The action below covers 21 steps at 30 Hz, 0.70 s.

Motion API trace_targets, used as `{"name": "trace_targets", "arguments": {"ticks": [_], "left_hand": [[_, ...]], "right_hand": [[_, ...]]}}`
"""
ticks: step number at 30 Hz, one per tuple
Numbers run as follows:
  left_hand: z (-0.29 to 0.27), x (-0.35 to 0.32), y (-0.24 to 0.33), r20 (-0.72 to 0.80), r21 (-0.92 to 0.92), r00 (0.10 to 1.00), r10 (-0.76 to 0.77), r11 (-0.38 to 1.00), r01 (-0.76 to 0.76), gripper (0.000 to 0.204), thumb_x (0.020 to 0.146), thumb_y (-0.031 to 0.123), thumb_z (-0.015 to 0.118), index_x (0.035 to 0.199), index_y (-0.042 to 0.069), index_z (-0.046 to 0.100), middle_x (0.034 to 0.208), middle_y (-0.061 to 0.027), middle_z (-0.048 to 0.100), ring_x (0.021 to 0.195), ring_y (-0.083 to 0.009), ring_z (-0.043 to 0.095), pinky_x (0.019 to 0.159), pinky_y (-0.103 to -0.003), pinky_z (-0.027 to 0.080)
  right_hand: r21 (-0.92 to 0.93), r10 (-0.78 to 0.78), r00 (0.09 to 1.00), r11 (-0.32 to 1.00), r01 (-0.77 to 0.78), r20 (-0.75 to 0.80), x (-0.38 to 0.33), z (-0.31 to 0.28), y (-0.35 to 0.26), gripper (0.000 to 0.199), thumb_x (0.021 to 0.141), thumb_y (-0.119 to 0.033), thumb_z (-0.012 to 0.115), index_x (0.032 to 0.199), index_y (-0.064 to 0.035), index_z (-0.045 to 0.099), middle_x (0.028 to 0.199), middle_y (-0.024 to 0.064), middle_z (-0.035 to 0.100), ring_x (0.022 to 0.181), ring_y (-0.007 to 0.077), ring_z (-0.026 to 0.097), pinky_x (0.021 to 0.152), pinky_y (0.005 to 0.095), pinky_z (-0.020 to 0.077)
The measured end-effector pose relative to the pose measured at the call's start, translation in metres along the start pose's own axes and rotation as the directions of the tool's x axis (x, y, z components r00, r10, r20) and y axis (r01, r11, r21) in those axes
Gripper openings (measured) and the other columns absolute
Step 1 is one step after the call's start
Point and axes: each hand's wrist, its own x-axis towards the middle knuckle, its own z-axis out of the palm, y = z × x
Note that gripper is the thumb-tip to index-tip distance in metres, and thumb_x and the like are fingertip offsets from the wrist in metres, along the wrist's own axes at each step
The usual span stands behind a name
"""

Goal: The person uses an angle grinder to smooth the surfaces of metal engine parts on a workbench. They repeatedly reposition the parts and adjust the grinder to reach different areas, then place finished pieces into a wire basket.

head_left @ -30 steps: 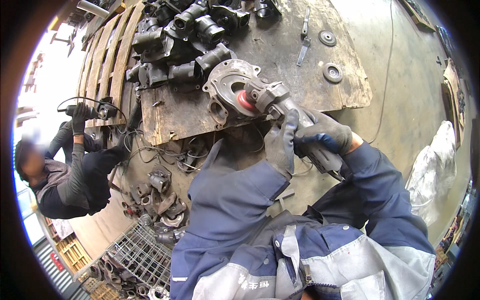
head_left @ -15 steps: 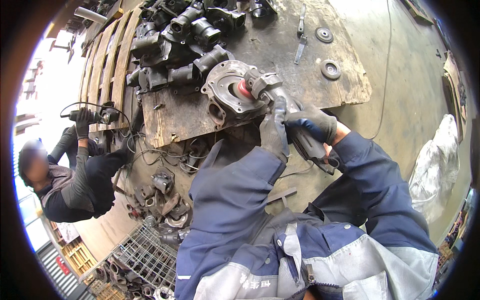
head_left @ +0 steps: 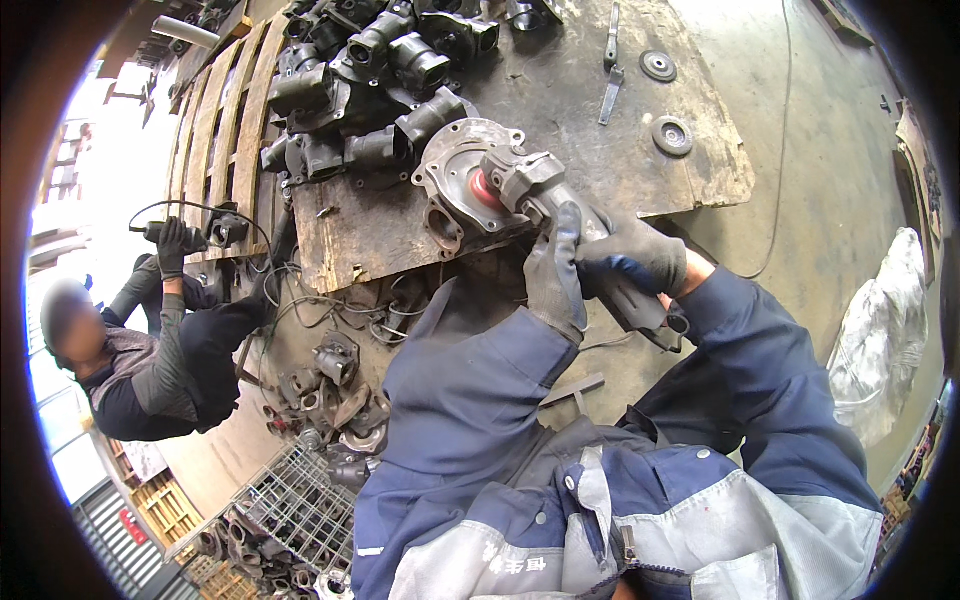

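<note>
Both my gloved hands are closed around a grey angle grinder held at a slant. My left hand grips it behind the head, and my right hand wraps the body farther back. A red disc under the grinder's head lies against the flat face of a grey metal housing. This housing has bolt lugs around its rim and a round side opening towards me. It rests at the near edge of a worn wooden board. The head hides part of the housing's face.
Dark castings are piled at the board's far left. Two round discs and a flat wrench-like tool lie right. More castings and a wire basket stand lower left. A co-worker holds a corded tool at left.
The grinder's head and red disc have slid a little left and nearer to me across the housing's face. Both hands keep their grip. The whole view has shifted slightly.
</note>
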Motion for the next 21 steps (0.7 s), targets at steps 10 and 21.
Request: {"name": "trace_targets", "arguments": {"ticks": [10, 21], "left_hand": [[0.000, 0.035, 0.018, -0.006, -0.206, 0.999, 0.036, 0.978, -0.037, 0.056, 0.106, 0.050, 0.054, 0.132, -0.001, 0.056, 0.114, -0.0125, 0.067, 0.102, -0.0227, 0.069, 0.093, -0.037, 0.059], [0.006, 0.049, 0.009, -0.117, -0.114, 0.991, 0.066, 0.990, -0.079, 0.045, 0.103, 0.043, 0.064, 0.117, 0.000, 0.068, 0.096, -0.0064, 0.072, 0.081, -0.0158, 0.069, 0.073, -0.031, 0.058]], "right_hand": [[-0.515, -0.425, 0.836, 0.658, 0.549, 0.347, 0.040, -0.018, -0.034, 0.038, 0.091, -0.019, 0.073, 0.123, 0.0011, 0.063, 0.107, 0.0069, 0.070, 0.097, 0.0133, 0.063, 0.086, 0.0317, 0.0541], [0.065, 0.091, 0.996, 0.994, -0.090, -0.002, 0.052, -0.033, -0.009, 0.027, 0.089, -0.017, 0.071, 0.110, 0.0001, 0.071, 0.099, 0.0083, 0.072, 0.090, 0.0143, 0.068, 0.081, 0.0316, 0.0556]]}}
